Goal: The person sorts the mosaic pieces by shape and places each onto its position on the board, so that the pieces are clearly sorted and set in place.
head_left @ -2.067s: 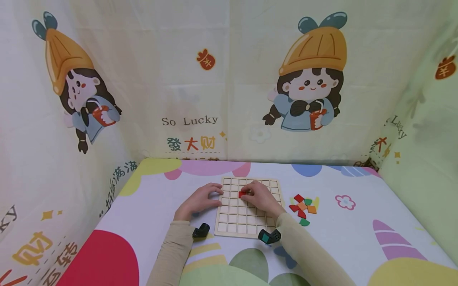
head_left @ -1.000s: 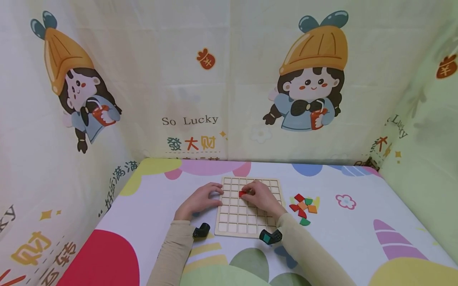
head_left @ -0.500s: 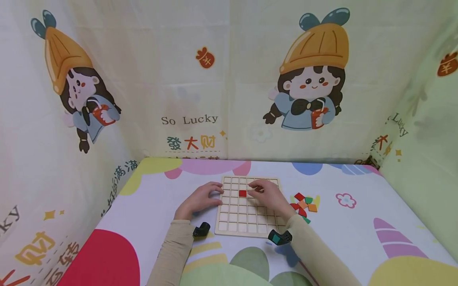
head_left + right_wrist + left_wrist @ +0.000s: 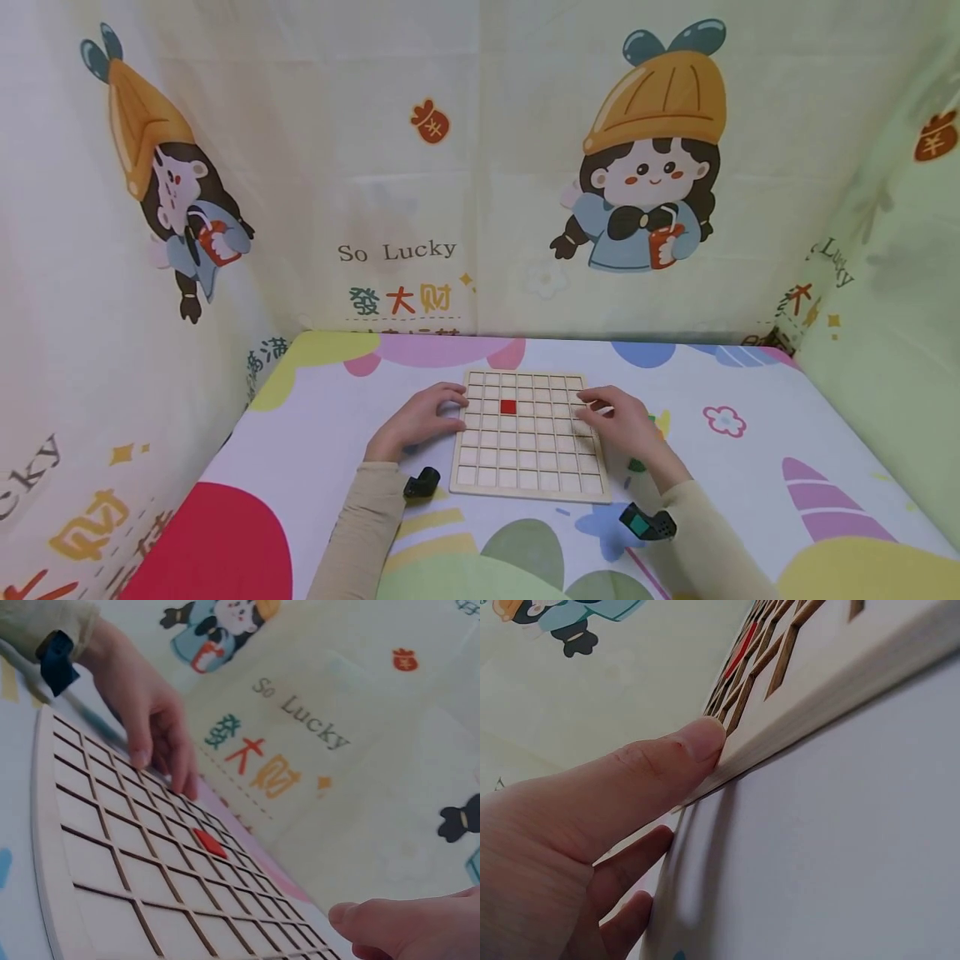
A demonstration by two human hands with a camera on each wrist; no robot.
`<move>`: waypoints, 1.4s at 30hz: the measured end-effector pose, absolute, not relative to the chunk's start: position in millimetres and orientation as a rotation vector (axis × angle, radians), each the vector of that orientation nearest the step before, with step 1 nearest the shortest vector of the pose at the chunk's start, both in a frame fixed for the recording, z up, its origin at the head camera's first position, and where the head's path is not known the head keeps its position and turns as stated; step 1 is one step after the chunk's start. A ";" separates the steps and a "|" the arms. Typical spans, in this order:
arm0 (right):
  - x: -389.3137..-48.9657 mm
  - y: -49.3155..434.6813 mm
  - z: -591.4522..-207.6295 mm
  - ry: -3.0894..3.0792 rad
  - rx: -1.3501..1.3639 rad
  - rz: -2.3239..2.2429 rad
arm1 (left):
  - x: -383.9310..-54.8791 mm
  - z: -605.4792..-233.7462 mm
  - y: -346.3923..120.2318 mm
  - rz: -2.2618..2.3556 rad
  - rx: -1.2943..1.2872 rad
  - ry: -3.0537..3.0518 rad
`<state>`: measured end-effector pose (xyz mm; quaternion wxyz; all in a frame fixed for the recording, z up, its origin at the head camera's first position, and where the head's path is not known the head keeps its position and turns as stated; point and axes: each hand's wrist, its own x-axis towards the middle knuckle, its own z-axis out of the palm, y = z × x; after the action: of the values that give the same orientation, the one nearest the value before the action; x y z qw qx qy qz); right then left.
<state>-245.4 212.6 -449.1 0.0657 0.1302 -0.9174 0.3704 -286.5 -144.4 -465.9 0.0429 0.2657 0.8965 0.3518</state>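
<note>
A flat wooden grid board (image 4: 527, 487) lies on the table. One red square tile (image 4: 508, 407) sits in a cell of its upper part, lying level in the right wrist view. My left hand (image 4: 416, 421) rests at the board's left edge; in the left wrist view its thumb (image 4: 701, 739) touches the rim, other fingers lower beside it. At the board's right edge hovers my right hand (image 4: 622, 421), fingers bent loosely, with nothing visible between them. Behind and under it are small coloured tiles, mostly hidden; a green tile (image 4: 637, 465) shows below the hand.
Black wrist cameras sit on the left wrist (image 4: 422, 482) and the right wrist (image 4: 648, 523). A printed cloth (image 4: 750, 492) with colourful shapes covers the table. Patterned curtains (image 4: 517, 167) stand close behind and on both sides.
My right hand has let go of the red tile, which stays in its cell, and has moved right to the board's edge, now covering most of the loose tiles. The left hand keeps its place.
</note>
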 end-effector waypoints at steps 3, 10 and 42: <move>-239.0 227.9 -447.4 -2.786 0.324 1.083 | -287.1 -466.7 -144.2 1.070 0.828 2.747; -224.2 256.5 -442.7 -2.867 0.177 1.034 | -287.3 -468.4 -143.9 1.058 0.789 2.748; -208.2 328.0 -440.2 -3.064 0.155 1.016 | -287.2 -460.3 -145.4 1.075 0.799 2.728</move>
<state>-208.2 328.0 -440.2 -0.0449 0.0479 -0.9472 0.3140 -287.2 -145.4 -460.3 0.0513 0.2627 0.8964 0.3533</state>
